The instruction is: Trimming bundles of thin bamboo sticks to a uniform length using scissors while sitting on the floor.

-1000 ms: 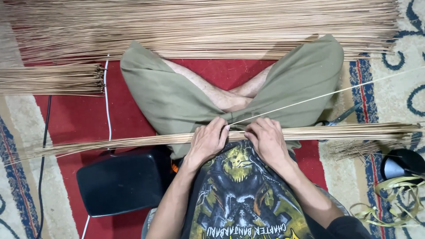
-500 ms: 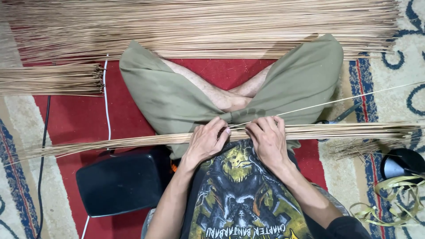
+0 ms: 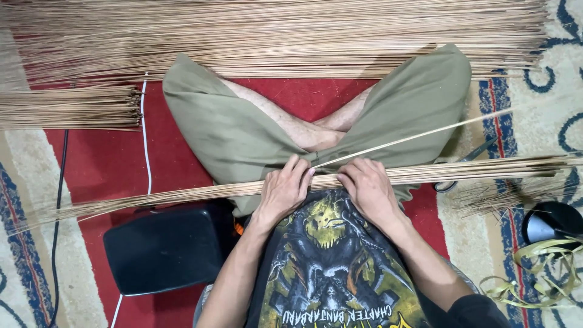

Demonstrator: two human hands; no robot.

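I sit cross-legged in olive shorts on a red carpet. A long bundle of thin tan sticks (image 3: 182, 193) lies across my lap from left to right. My left hand (image 3: 284, 189) grips the bundle near the middle, its fingertips pinching the end of one single stick (image 3: 413, 137). That stick slants up and to the right, away from the bundle. My right hand (image 3: 367, 187) is closed over the bundle just beside the left hand.
A wide layer of the same sticks (image 3: 273, 36) covers the floor beyond my knees, with a smaller heap (image 3: 70, 108) at left. A black box (image 3: 167, 248) sits by my left hip. Scissors (image 3: 461, 164), a black round object (image 3: 552, 223) and yellow strapping (image 3: 534, 279) lie at right.
The single stick's free end has swung upward and the bundle's right end has tilted slightly up. Both hands stay on the bundle, shifted a little.
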